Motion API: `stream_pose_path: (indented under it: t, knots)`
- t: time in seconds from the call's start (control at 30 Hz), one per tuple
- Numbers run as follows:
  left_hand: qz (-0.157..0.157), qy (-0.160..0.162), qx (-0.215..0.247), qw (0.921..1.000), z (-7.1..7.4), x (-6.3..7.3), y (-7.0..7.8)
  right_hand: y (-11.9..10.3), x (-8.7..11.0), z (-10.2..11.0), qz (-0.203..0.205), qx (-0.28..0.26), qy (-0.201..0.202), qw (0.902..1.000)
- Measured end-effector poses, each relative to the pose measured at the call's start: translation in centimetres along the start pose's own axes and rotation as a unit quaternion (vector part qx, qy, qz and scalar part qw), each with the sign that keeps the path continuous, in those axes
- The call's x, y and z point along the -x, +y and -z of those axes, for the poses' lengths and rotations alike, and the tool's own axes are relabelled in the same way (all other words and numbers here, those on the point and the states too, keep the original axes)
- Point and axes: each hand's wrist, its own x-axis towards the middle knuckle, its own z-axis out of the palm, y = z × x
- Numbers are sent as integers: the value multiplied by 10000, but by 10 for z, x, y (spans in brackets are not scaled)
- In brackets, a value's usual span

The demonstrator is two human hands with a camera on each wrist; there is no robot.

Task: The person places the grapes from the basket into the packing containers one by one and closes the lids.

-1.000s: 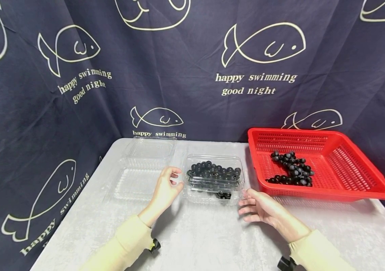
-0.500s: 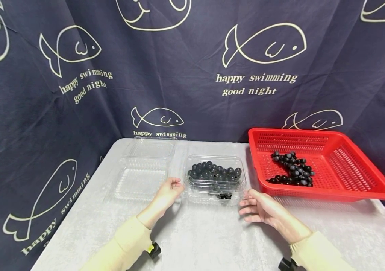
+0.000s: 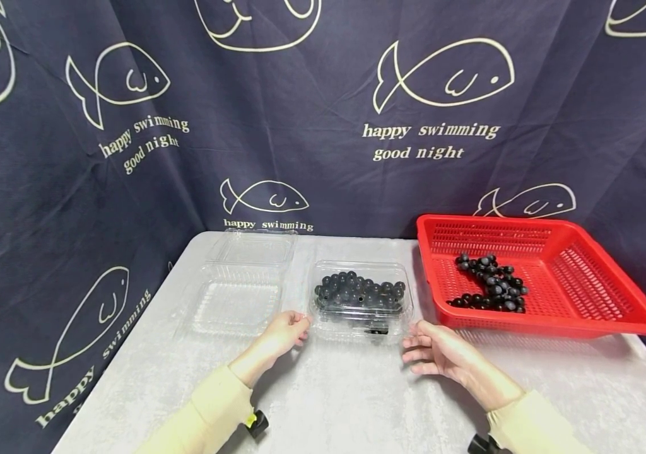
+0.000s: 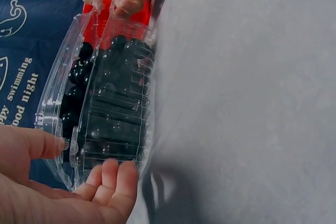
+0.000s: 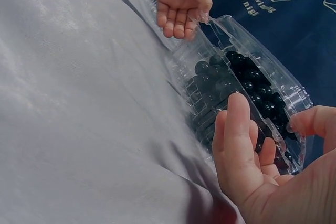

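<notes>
"While the clear clamshell (image 3: pixel 337 329) of dark grapes (image 3: pixel 357 290) sits left of the red basket (image 3: pixel 556 323), what touches it?"
"Both thumbs; left hand (image 3: pixel 282 333) and right hand (image 3: pixel 439 350) fingers loosely parted, gripping nothing."

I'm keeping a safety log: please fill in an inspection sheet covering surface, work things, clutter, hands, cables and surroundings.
Surface: pale grey table.
Work things: clear grape box with dark grapes under its lid, latching unclear; open box to its left; red basket with more grapes.
Clutter: nothing seen.
Hands: left hand and right hand at the grape box's front corners, both touching it.
Cables: nothing seen.
Surroundings: blue curtain with fish drawings behind the table.
</notes>
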Motion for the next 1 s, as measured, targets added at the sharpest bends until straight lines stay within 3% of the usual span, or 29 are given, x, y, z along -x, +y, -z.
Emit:
stream_pose_path:
  t: [0.27,1.0]
  knots:
    - [-83,-250,203,9994,-2,1,-2,3,-3,0,-104,121,86,9998]
    - [-163,-139,504,9985,-5,-2,-5,1,-3,3,-9,549,196,9983]
